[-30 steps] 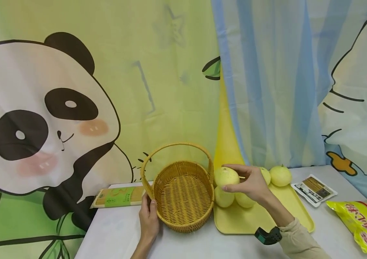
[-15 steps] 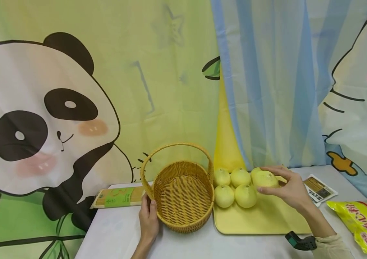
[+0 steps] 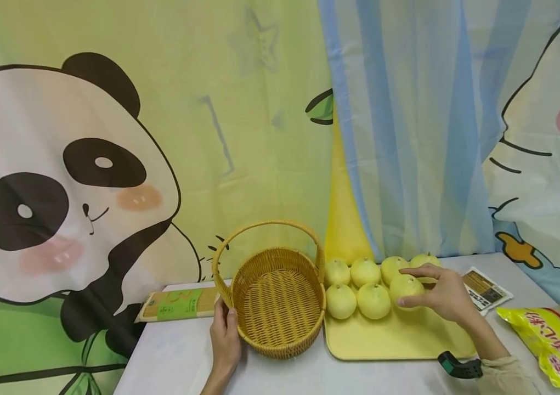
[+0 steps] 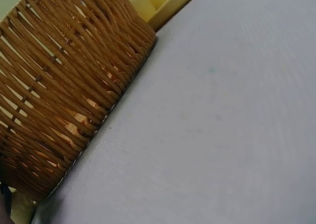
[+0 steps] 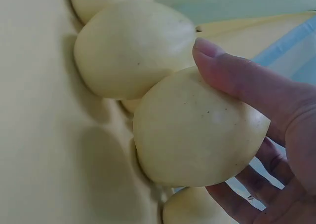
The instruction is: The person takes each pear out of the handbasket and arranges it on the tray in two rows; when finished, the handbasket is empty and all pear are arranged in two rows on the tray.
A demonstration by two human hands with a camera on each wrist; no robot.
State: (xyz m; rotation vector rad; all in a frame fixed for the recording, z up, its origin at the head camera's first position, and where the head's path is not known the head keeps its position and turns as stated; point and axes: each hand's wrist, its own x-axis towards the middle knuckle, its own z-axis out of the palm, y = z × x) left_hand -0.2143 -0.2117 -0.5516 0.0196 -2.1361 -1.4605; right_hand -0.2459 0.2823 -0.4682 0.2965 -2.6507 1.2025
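My right hand [image 3: 440, 293] grips a pale yellow pear [image 3: 405, 289], thumb on one side and fingers on the other. In the right wrist view this pear [image 5: 197, 130] is low over the tray, up against a neighbouring pear [image 5: 133, 49]. Several more pears [image 3: 374, 300] stand in two rows on the yellow tray [image 3: 398, 343]. My left hand [image 3: 226, 337] holds the left side of a round wicker basket [image 3: 280, 307], by the foot of its arched handle. No fruit lies in the basket. The left wrist view shows the basket's woven wall [image 4: 64, 66] resting on the white tabletop.
A flat pack of noodles with a green label [image 3: 178, 304] lies left of the basket. Right of the tray are a small white-and-brown packet [image 3: 487, 289] and a yellow bag [image 3: 551, 340]. A printed curtain [image 3: 260, 137] hangs behind the table [image 3: 299, 378].
My right hand has carried the pear from beside the basket to the right, then lowered it to the front row on the tray. The left hand and basket have stayed in place.
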